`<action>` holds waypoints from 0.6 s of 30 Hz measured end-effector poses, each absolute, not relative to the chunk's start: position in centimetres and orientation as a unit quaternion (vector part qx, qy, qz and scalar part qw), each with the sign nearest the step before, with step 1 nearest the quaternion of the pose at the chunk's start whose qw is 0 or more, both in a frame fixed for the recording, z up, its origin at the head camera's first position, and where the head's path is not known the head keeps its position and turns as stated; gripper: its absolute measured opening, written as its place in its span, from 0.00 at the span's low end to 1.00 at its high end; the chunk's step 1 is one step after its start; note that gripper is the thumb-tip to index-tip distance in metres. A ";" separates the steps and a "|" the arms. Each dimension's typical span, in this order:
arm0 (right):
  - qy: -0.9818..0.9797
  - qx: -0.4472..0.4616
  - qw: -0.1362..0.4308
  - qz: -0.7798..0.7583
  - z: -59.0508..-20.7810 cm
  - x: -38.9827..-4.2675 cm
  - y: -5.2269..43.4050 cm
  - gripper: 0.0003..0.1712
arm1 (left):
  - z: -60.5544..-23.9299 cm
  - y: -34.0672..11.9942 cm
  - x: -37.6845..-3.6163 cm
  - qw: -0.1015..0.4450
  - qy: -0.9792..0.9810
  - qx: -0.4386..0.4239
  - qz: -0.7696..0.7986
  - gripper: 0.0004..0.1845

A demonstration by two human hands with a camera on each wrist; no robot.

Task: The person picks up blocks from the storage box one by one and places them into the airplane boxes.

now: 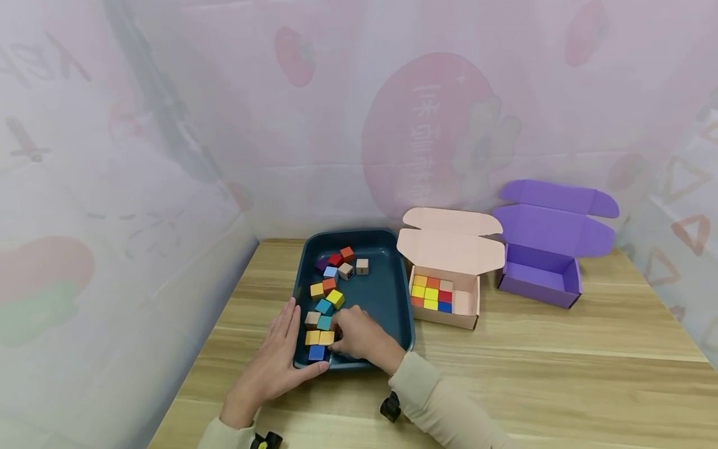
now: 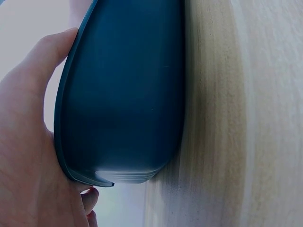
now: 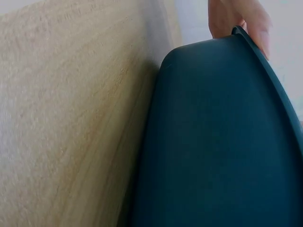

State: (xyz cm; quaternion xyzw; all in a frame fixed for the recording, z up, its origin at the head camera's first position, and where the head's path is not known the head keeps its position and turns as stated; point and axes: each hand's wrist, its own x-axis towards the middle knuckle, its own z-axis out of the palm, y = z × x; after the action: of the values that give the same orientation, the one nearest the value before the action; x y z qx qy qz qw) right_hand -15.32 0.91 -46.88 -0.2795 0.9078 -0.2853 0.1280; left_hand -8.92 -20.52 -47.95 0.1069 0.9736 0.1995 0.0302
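Observation:
A dark teal tray (image 1: 381,293) holds several small wooden cubes, mostly along its left side. My left hand (image 1: 272,365) rests on the tray's near left corner, its fingers straight along the rim and its thumb along the near edge. In the left wrist view the palm lies against the tray wall (image 2: 123,94). Inside the tray, my right hand (image 1: 361,337) has bent fingers right beside a light orange cube (image 1: 326,338) and a teal cube (image 1: 324,322). I cannot tell whether it pinches one. A blue cube (image 1: 316,353) sits in the near left corner.
Right of the tray stands an open pink box (image 1: 465,321) with rows of coloured cubes (image 1: 432,293) filling its left part. An open purple box (image 1: 538,293) is farther right. All stand on a wooden table (image 1: 533,374) before a printed cloth (image 1: 336,125).

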 end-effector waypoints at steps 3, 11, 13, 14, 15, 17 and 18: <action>0.906 -0.276 0.129 -0.292 -46.8 -15.3 1.0 0.12 | -48.0 -20.6 -9.0 0.030 0.974 0.106 0.198 0.68; 0.897 -0.265 0.130 -0.329 -46.0 -15.5 2.9 0.12 | -48.2 -20.6 -9.1 0.040 0.975 0.095 0.196 0.69; 0.897 -0.258 0.129 -0.334 -45.6 -15.6 3.6 0.12 | -48.2 -20.6 -9.1 0.039 0.976 0.095 0.193 0.70; 0.898 -0.254 0.128 -0.336 -45.4 -15.7 4.0 0.12 | -48.3 -20.6 -9.1 0.039 0.976 0.096 0.192 0.70; 0.898 -0.251 0.126 -0.339 -45.1 -15.7 4.4 0.13 | -48.3 -20.6 -9.1 0.039 0.976 0.096 0.192 0.70; 0.898 -0.245 0.121 -0.344 -44.6 -15.8 5.4 0.13 | -48.3 -20.5 -9.1 0.038 0.976 0.096 0.189 0.70; 0.899 -0.243 0.118 -0.346 -44.3 -15.8 5.9 0.13 | -48.3 -20.5 -9.1 0.038 0.977 0.096 0.189 0.70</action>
State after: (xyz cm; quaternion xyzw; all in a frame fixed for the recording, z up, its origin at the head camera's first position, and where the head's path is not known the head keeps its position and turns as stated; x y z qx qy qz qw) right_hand -15.82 5.88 -44.34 -0.2427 0.8988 -0.3456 0.1176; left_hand -9.10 -20.50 -48.31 0.0960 0.9766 0.1886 0.0380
